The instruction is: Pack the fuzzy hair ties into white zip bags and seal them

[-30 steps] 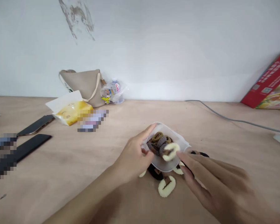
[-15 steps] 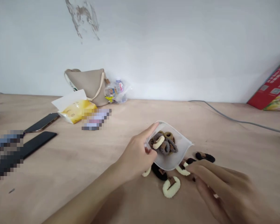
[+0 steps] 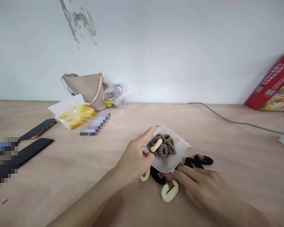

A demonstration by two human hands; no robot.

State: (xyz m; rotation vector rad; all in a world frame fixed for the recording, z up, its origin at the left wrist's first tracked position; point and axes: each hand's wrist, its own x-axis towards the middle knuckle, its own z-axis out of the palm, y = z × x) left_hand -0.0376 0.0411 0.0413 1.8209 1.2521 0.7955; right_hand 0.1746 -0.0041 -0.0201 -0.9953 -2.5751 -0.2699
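Observation:
My left hand (image 3: 136, 154) grips the left rim of a translucent white pouch (image 3: 174, 160), thumb and index finger spread along its mouth. Inside the pouch lie several fuzzy hair ties: grey ones, olive-brown ones and a cream hair tie (image 3: 156, 145) on top. My right hand (image 3: 197, 179) is closed at the pouch's lower right edge, fingertips down near the table; what they hold is hidden. In front of the pouch lie a black hair tie (image 3: 158, 176) and a cream hair tie (image 3: 169, 191) with brown tags. Black hair ties (image 3: 204, 160) rest beyond my right hand.
On the wooden table (image 3: 85, 176), a yellow tissue pack (image 3: 73, 116), phones (image 3: 38, 129) and a long black object (image 3: 35, 151) lie left. A beige bag (image 3: 88, 90) and a plastic bag with a bottle (image 3: 115, 94) lean near the wall. A grey cable (image 3: 227, 119) and red box (image 3: 269, 85) are right.
My right hand has moved left to the pouch's lower edge and covers the spot where a cream hair tie showed. The left hand keeps its hold. The view has shifted slightly.

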